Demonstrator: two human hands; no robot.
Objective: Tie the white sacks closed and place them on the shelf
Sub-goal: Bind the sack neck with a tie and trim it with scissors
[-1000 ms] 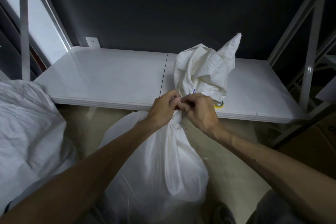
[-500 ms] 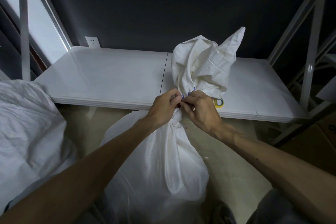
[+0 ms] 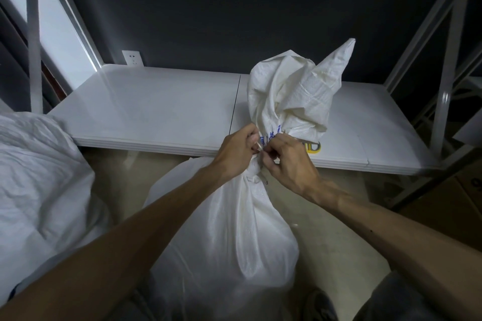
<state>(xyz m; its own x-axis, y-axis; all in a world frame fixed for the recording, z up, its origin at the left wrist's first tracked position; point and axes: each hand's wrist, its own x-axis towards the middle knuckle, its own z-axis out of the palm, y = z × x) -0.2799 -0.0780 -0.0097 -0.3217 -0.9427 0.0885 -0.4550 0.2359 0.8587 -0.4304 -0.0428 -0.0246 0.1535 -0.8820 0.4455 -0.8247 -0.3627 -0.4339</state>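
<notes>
A full white woven sack (image 3: 229, 229) stands on the floor in front of me, its neck gathered and its loose top (image 3: 292, 94) flaring up over the shelf edge. My left hand (image 3: 236, 151) grips the gathered neck from the left. My right hand (image 3: 287, 161) pinches a thin tie at the neck from the right, fingers curled. Blue print shows on the sack between my hands. A white shelf board (image 3: 156, 109) lies low behind the sack.
A second white sack (image 3: 39, 185) bulges at the left. A yellow tape roll (image 3: 313, 147) lies on the shelf near its front edge, partly behind my right hand. Grey metal uprights (image 3: 443, 101) frame the shelf at both sides. A wall socket (image 3: 132, 57) sits behind.
The sack's loose top has risen and straightened. Both hands stay at the neck, their fingers working closer together on the tie.
</notes>
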